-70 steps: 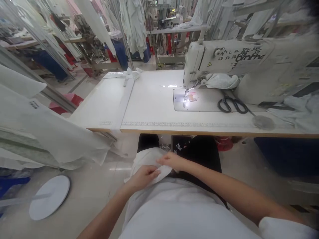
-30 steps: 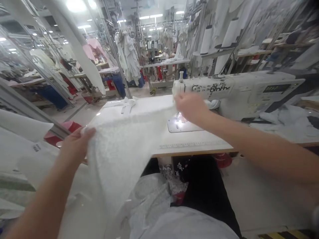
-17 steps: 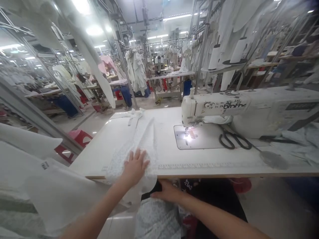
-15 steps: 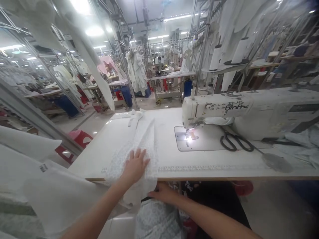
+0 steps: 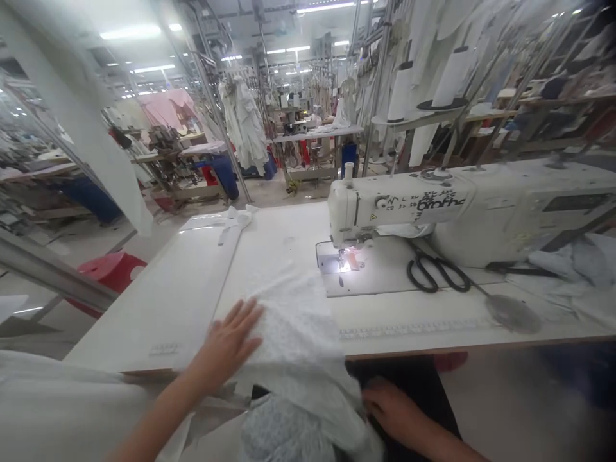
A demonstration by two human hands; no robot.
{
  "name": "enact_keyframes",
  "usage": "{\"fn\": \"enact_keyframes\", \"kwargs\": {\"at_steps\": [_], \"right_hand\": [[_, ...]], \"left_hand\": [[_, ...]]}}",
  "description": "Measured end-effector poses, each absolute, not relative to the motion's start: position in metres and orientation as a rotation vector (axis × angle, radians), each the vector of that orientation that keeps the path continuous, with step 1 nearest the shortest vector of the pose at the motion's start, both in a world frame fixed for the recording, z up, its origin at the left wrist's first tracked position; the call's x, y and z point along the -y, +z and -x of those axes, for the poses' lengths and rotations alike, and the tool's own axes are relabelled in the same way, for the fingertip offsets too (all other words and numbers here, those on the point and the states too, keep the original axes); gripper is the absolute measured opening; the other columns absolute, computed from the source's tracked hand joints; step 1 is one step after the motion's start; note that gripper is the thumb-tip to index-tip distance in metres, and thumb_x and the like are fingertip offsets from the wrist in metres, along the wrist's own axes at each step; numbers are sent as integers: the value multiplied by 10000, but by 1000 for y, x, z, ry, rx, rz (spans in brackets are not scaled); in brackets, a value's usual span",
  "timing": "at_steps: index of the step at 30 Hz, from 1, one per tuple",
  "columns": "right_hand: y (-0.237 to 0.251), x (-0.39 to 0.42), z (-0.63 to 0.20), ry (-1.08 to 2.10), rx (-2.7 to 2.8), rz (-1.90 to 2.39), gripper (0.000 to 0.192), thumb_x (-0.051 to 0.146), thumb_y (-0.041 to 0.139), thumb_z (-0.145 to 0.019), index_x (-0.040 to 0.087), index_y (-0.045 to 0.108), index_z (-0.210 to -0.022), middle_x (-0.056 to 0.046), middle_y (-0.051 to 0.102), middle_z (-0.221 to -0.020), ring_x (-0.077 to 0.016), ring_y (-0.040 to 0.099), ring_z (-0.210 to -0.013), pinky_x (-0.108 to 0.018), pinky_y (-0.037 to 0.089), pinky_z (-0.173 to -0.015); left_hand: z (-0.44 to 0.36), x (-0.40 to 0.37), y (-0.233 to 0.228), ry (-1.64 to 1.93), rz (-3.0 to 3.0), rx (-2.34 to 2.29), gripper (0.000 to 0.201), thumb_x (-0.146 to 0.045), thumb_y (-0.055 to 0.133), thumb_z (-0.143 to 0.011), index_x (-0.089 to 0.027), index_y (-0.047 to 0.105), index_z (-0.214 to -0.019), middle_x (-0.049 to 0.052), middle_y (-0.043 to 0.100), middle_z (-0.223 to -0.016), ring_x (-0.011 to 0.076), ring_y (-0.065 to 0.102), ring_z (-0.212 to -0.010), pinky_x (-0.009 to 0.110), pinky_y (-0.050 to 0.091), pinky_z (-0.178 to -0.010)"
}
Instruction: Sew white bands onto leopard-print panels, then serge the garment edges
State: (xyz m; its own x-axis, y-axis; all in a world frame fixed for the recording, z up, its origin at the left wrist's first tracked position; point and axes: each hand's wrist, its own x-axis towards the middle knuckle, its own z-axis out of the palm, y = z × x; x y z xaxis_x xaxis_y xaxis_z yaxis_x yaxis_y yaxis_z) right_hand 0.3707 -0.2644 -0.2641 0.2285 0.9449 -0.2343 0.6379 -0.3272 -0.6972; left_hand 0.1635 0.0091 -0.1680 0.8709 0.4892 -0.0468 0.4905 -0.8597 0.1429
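One piece of pale patterned fabric [image 5: 298,321] is lying over the front edge of the white counter [image 5: 303,224], left of the needle area of the sewing machine [image 5: 399,205]; its upper part is spreading on the counter and its lower part is hanging below that edge. The person's left hand [image 5: 231,337] is resting palm down at the fabric's left side, its grip released, fingers spreading. The right hand [image 5: 394,407] is staying low, beneath the front edge, fingers bending beside the hanging fabric; whether its grip is pinching any cloth, I cannot tell. More patterned cloth [image 5: 283,430] is bunching over the lap.

A lamp is lighting the needle area. Black-handled scissors [image 5: 434,261] are lying under the machine's arm, and a printed ruler scale [image 5: 409,330] is running along the front edge. Crumpled cloth [image 5: 572,269] is covering part of the counter's right end, while white ties [image 5: 235,219] are sitting near the far left corner. Past the left edge, a red stool [image 5: 106,273] is standing on the floor.
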Motion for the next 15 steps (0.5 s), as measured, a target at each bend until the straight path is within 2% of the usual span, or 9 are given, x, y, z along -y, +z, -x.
{"fn": "enact_keyframes", "kwargs": {"at_steps": [3,4,6,8,10,12,15], "right_hand": [[-296,241,-372,753,1244,1939,453,211,533,-745,171,530,-1197,-117,520,-1210,-264,435,-1154,-389,336,-977],[-299,232,-370,736,1204,1902,535,244,576,-723,173,485,-1245,-120,486,-1255,-273,398,-1189,-402,299,-1005],[-298,215,-363,789,1174,1857,487,272,595,-714,177,536,-1188,-106,538,-1197,-282,428,-1153,-416,288,-1004],[-292,207,-355,924,1182,1812,285,248,555,-736,175,640,-997,-69,635,-1006,-257,538,-996,-381,379,-911],[-286,209,-346,1045,1214,1748,175,199,545,-716,167,673,-831,-30,666,-826,-211,597,-813,-295,451,-748],[-283,217,-341,1119,1214,1693,154,183,585,-670,163,675,-794,-10,668,-765,-180,605,-720,-229,447,-634],[-285,229,-340,1175,1145,1629,200,204,571,-682,165,666,-854,-6,672,-824,-169,607,-749,-203,435,-617]], "left_hand": [[-173,-21,-165,131,-2856,-792,478,-451,292,-894,-220,419,-1293,86,301,-1432,295,188,-1340,552,295,-996],[-184,-21,-164,201,-2837,-787,467,-440,302,-893,-191,458,-1255,96,333,-1415,273,212,-1336,505,291,-1023],[-214,-14,-163,261,-2784,-816,475,-425,311,-891,-156,447,-1257,106,350,-1404,251,234,-1330,460,284,-1045],[-248,-2,-163,189,-2779,-857,527,-442,298,-892,-163,347,-1336,99,295,-1434,279,185,-1343,529,266,-1028],[-279,8,-165,77,-2846,-768,561,-484,266,-891,-220,252,-1386,64,216,-1466,307,103,-1356,606,233,-997],[-304,12,-165,27,-2927,-593,564,-518,231,-889,-276,202,-1398,24,149,-1484,304,53,-1362,627,211,-988],[-335,2,-164,12,-2993,-469,564,-521,216,-890,-285,183,-1402,18,126,-1489,298,59,-1363,611,228,-985]]}}
